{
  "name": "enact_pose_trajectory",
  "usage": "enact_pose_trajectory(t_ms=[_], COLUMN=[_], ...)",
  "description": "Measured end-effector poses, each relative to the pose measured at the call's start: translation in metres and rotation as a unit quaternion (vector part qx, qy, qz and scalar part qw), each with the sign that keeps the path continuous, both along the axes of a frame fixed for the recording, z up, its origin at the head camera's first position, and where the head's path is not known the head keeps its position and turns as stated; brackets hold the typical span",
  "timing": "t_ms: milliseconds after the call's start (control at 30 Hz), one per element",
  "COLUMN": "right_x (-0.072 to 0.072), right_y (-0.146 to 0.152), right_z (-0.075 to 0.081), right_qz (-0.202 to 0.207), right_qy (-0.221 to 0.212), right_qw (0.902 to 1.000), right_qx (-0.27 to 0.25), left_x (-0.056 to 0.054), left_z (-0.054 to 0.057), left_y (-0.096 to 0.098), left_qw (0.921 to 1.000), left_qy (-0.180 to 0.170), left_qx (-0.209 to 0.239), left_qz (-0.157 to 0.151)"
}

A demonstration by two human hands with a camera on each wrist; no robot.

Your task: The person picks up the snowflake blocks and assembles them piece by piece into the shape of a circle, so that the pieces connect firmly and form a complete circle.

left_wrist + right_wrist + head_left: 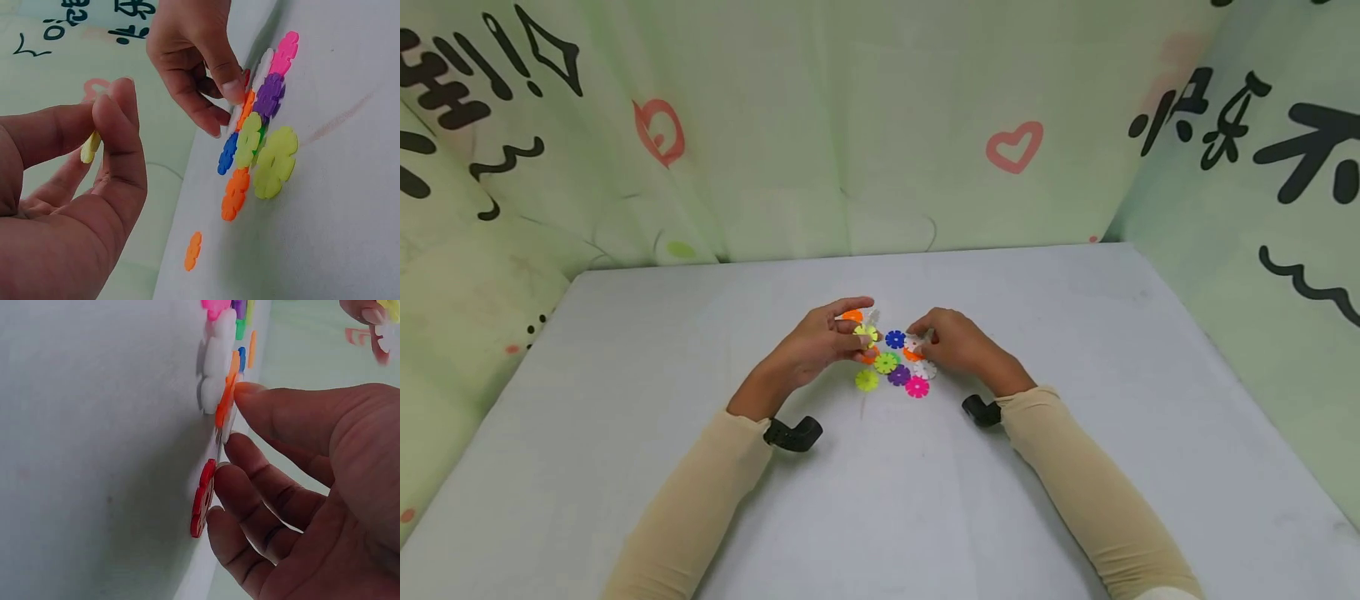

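Note:
My left hand [814, 348] pinches a yellow notched flower-shaped disc [91, 147] between thumb and fingertips, raised above the table. In the right wrist view a white disc [388, 339] shows right beside that yellow one. My right hand [958, 342] is low at the right of the disc pile, its thumb and fingertip pinching a white flower disc [230, 415] next to an orange disc [227, 394]. Beneath its other fingers lies a red disc [203, 500]. Blue [895, 339], purple [898, 376], pink [917, 387] and yellow-green [867, 380] discs lie between the hands.
A white-covered table [880, 500] carries the discs near its middle. One orange disc [194, 251] lies apart from the pile. Pale green curtains [850, 125] with black lettering and red hearts stand behind and at the sides. Black wrist straps [793, 434] sit below both hands.

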State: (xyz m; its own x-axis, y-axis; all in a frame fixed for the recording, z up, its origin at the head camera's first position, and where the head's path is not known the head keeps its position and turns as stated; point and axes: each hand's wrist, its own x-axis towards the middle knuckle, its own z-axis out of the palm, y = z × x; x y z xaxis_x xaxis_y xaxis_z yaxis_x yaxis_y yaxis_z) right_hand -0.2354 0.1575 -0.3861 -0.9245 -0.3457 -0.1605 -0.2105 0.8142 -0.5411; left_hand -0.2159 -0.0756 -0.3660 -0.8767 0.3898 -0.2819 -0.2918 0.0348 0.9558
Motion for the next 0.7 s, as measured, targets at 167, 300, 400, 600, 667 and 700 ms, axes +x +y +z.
enact_pose_trajectory(t_ms=[167,300,400,600,667,700], right_x=[-0.0005,0.0000,0.0007,0.0003,0.0003,0.0003], right_y=[-0.0009,0.0000,0.0021,0.0055,0.0051,0.0048], right_z=[-0.0037,-0.0034,-0.0021,-0.0015,-0.0005,0.0004], right_qz=[-0.008,-0.025,-0.031,-0.025,-0.027,-0.027], right_qy=[-0.005,-0.008,-0.006,0.014,0.023,0.027], right_qw=[0.9999,0.9997,0.9994,0.9983,0.9972,0.9967], right_qx=[0.011,-0.002,-0.015,-0.051,-0.066,-0.072], left_x=[0.0023,0.0028,0.0033,0.0045,0.0046,0.0046], left_z=[-0.0011,-0.0030,-0.0041,-0.0042,-0.0041,-0.0040], left_y=[0.0010,0.0015,0.0020,0.0040,0.0046,0.0048], left_qw=[0.9999,0.9999,1.0000,1.0000,0.9999,0.9999], left_qy=[0.005,-0.001,0.002,0.005,0.006,0.005], left_qx=[-0.010,-0.012,-0.009,-0.003,-0.007,-0.010], left_qz=[-0.007,-0.001,-0.001,-0.002,-0.006,-0.008])
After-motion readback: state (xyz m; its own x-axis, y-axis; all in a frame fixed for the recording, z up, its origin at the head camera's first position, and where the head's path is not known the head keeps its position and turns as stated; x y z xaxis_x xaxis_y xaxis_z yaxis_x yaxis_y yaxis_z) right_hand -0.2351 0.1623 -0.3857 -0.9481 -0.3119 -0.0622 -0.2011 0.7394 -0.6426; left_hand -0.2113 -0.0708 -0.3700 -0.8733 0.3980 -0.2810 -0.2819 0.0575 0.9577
